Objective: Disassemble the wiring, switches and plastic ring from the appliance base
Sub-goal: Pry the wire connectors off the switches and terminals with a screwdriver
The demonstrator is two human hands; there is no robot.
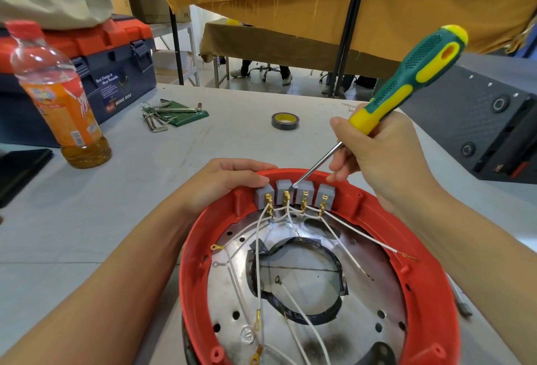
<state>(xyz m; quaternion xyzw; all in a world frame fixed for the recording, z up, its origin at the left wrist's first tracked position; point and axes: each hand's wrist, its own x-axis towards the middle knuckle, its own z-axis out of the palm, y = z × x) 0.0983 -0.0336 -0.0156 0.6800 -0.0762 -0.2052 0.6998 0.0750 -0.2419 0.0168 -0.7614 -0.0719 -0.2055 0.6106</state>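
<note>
Appliance base [319,321] sits on counter [139,219] close in front of me, red plastic ring [430,292] around metal plate. Four grey switches [295,194] in row at far rim, white wires [343,236] attached. My left hand [229,181] grips rim beside leftmost switch. My right hand [377,155] holds screwdriver [406,82], tip between second and third switch.

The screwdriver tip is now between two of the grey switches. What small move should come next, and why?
Probably lever the screwdriver gently to pry the second switch from the red ring. Its tip sits between the second and third switches, the right hand grips the handle, and the left hand steadies the ring's rim.
</note>
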